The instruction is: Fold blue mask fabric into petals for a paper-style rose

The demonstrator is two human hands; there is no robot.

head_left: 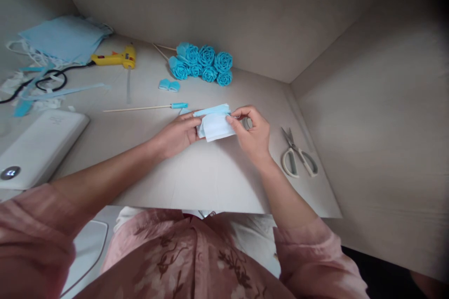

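A folded piece of blue and white face mask fabric (219,126) is held up between both hands above the table. My left hand (178,134) grips its left end, thumb on top and fingers underneath. At the right edge, my right hand (251,131) pinches the fabric between thumb and fingers. Just beyond my left hand lies a thin wooden stick (140,108) with a blue wrapped tip (179,105). Two small cut blue pieces (169,85) rest further back. Behind them is a cluster of blue fabric roses (206,58), some on sticks.
Scissors (296,154) lie partly spread at the right. A yellow glue gun (117,58) with a black cord stands back left, near a stack of blue masks (65,37) and scraps (42,91). A white power bank (44,145) sits front left. Grey walls (224,4) enclose the table.
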